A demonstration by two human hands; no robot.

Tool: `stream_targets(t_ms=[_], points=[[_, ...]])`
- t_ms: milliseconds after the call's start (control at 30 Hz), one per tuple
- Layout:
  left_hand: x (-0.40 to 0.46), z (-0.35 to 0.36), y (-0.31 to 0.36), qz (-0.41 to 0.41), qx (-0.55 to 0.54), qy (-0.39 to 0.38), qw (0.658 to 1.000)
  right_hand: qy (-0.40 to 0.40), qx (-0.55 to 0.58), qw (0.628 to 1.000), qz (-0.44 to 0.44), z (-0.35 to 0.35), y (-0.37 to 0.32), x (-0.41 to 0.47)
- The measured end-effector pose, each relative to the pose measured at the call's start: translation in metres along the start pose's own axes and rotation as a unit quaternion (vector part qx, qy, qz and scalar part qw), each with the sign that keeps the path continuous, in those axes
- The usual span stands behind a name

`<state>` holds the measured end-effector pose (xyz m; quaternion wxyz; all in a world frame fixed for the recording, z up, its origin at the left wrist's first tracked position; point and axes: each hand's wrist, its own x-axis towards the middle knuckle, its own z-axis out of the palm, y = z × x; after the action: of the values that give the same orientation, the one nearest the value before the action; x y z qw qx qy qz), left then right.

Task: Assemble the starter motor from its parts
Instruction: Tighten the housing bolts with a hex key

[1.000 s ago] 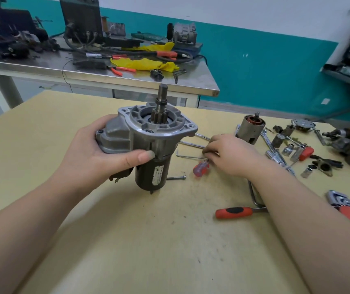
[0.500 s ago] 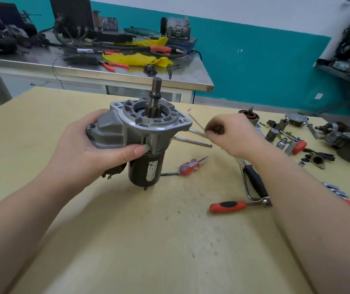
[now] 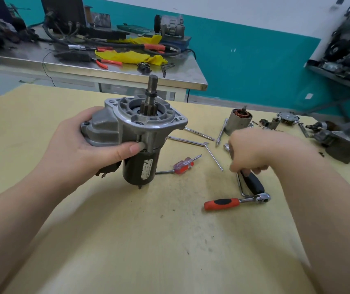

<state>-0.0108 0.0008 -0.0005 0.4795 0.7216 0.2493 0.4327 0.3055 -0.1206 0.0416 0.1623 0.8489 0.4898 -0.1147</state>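
**2 hands, 1 heavy motor: grip the casting, not the shaft**

Head view: 1 starter motor (image 3: pixel 140 141) stands upright near the middle of the yellow table (image 3: pixel 148 240), pinion shaft pointing up, its dark cylindrical body resting on the tabletop. The left hand (image 3: pixel 80 145) wraps the grey aluminium housing from the side, thumb pressed across the front just under the flange. The right hand (image 3: pixel 252 151) reaches down over a black-handled tool (image 3: pixel 252 183), fingers curled at its upper end; whether they have closed on the handle I cannot tell. A red ratchet (image 3: pixel 236 201) lies just beside that tool, a small screwdriver (image 3: pixel 183 165) lies between the motor and the right hand, and 2 long bolts (image 3: pixel 191 136) lie behind it. A loose armature (image 3: pixel 237 122) stands further back.

The motor looks heavy and rigid: cast metal above, a steel can below. The ribbed housing should give the surest hold, as the smooth can may slip. The shaft and pinion teeth are best left untouched. Standing on its narrow end it could tip, so a steadying hand seems wise.
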Motion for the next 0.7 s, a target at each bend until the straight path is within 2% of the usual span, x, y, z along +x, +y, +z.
stream_targets(t_ms=[67, 100, 267, 467, 633, 700], points=[[0.001, 0.0, -0.001, 0.0, 0.002, 0.001, 1.0, -0.052, -0.007, 0.999, 0.004, 0.009, -0.012, -0.009], [0.001, 0.001, -0.001, -0.001, 0.001, 0.001, 1.0, -0.053, -0.016, 0.998, 0.004, 0.014, -0.018, -0.01], [0.001, 0.001, -0.001, -0.005, -0.005, -0.009, 1.0, 0.033, -0.075, 0.997, -0.013, 0.022, -0.039, -0.004], [0.002, 0.0, -0.002, -0.001, 0.003, -0.011, 1.0, 0.054, -0.064, 0.996, 0.024, 0.022, -0.043, 0.002], [0.003, 0.001, -0.002, -0.001, -0.008, -0.013, 1.0, 0.081, -0.014, 0.996, 0.024, 0.016, -0.036, 0.003], [0.003, 0.0, -0.002, -0.001, -0.013, -0.009, 1.0, 0.12, 0.083, 0.989, 0.011, 0.0, -0.021, -0.003]])
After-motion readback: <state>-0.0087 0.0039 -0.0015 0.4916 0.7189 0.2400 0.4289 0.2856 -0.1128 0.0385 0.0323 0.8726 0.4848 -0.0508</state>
